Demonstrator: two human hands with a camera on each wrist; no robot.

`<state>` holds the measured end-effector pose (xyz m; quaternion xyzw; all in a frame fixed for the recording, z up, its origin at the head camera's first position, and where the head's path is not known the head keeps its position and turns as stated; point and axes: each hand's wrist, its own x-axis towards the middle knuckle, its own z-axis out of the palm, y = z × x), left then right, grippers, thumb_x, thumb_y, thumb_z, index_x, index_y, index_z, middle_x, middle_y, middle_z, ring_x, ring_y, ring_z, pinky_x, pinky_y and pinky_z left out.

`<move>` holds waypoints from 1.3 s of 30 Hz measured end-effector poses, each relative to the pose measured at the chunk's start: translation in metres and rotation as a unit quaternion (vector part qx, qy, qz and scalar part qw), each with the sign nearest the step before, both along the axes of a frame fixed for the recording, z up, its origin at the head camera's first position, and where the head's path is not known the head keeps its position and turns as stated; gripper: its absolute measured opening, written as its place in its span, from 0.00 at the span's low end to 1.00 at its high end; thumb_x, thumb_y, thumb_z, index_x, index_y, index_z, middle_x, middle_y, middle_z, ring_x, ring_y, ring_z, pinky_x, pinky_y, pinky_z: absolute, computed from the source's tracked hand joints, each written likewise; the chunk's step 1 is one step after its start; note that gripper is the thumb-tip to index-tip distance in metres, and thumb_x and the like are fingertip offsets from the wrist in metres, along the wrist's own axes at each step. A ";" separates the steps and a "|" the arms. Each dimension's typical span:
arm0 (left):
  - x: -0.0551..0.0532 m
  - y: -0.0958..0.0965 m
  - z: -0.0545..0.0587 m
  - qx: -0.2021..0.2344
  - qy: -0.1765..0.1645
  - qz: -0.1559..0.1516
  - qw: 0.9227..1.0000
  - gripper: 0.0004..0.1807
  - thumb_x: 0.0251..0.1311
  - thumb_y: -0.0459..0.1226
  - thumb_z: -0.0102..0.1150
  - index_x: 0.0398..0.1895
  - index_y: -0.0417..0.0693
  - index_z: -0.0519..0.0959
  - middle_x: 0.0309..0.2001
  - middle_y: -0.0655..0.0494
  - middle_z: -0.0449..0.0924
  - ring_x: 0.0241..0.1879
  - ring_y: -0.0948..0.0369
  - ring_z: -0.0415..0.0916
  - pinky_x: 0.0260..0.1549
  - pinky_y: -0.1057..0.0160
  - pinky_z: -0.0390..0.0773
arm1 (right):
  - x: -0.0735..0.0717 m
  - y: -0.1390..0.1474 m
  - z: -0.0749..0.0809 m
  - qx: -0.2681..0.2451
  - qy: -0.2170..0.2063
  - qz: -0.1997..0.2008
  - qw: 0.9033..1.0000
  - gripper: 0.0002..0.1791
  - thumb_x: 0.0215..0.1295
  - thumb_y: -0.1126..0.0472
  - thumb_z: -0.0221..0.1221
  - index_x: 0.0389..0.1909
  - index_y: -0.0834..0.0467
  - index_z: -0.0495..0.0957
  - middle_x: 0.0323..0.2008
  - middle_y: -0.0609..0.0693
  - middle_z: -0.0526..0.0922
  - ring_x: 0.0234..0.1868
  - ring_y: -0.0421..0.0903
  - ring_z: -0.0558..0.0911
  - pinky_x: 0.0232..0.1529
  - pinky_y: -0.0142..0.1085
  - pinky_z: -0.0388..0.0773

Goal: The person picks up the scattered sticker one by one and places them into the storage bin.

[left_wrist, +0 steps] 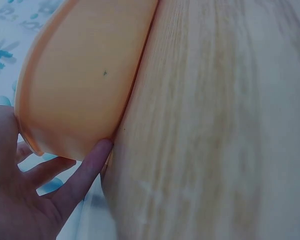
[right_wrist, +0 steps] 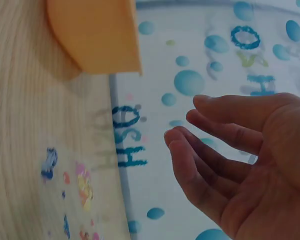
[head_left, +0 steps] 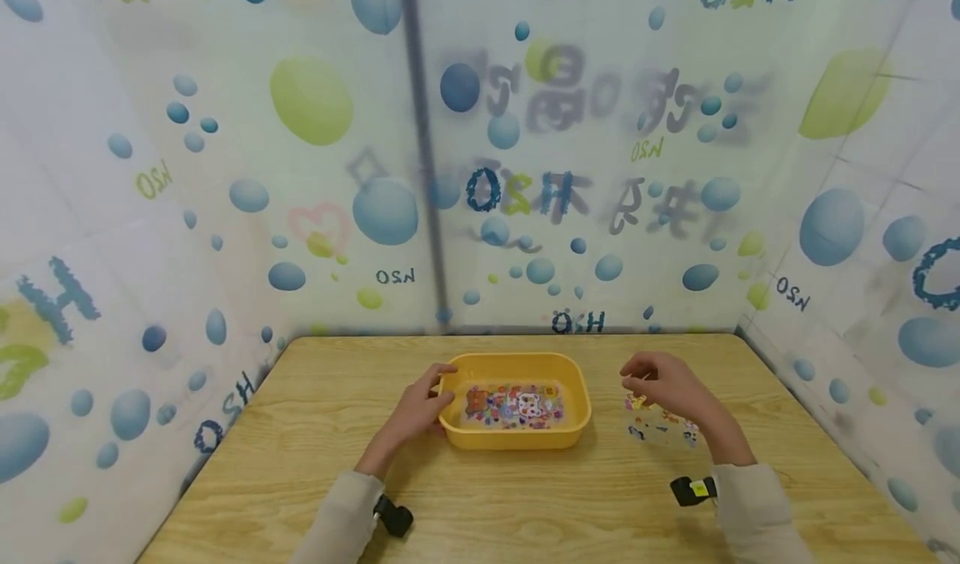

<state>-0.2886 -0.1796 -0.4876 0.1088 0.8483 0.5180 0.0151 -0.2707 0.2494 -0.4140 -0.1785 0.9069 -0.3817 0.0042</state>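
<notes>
A yellow plastic basin [head_left: 510, 440] stands on the wooden table. Inside it lies a sheet of colourful stickers [head_left: 513, 406] with a brown bear and a white bear. My left hand [head_left: 417, 403] grips the basin's left end, thumb over the rim. In the left wrist view, fingers [left_wrist: 85, 167] of that hand touch the basin's outer wall [left_wrist: 85, 75]. On the right, my right hand [head_left: 667, 385] hovers above a clear sticker sheet [head_left: 660, 426], which it partly hides in the head view. The right wrist view shows its fingers loosely bent, with nothing between them.
The wooden table [head_left: 300, 464] reaches back to a patterned curtain [head_left: 600, 214] with blue and green bubbles. More curtain hangs at both sides. A small black wrist camera [head_left: 393, 516] sits by the left sleeve, another black camera [head_left: 692, 491] by the right.
</notes>
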 end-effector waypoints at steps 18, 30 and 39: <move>-0.001 0.002 0.002 0.000 0.003 0.012 1.000 0.24 0.74 0.34 0.54 0.71 0.51 0.71 0.71 0.32 0.69 0.50 0.44 0.84 0.20 0.56 0.88 | -0.011 0.048 -0.026 0.151 -0.022 -0.093 0.984 0.25 0.64 0.60 0.68 0.52 0.76 0.78 0.52 0.76 0.80 0.49 0.68 0.81 0.49 0.61 0.82; -0.001 -0.001 -0.001 0.003 0.003 0.010 1.000 0.23 0.73 0.34 0.55 0.70 0.53 0.72 0.70 0.31 0.70 0.47 0.47 0.85 0.19 0.55 0.88 | -0.016 0.059 -0.042 0.166 -0.082 -0.150 0.971 0.37 0.62 0.52 0.70 0.55 0.81 0.73 0.54 0.79 0.78 0.50 0.69 0.80 0.52 0.62 0.80; -0.001 0.000 -0.001 0.003 0.000 0.006 1.000 0.24 0.73 0.34 0.54 0.70 0.53 0.72 0.71 0.31 0.69 0.49 0.44 0.84 0.19 0.55 0.88 | -0.018 0.059 -0.049 0.193 -0.061 -0.145 0.969 0.30 0.58 0.55 0.73 0.48 0.77 0.81 0.49 0.74 0.83 0.42 0.61 0.83 0.46 0.58 0.84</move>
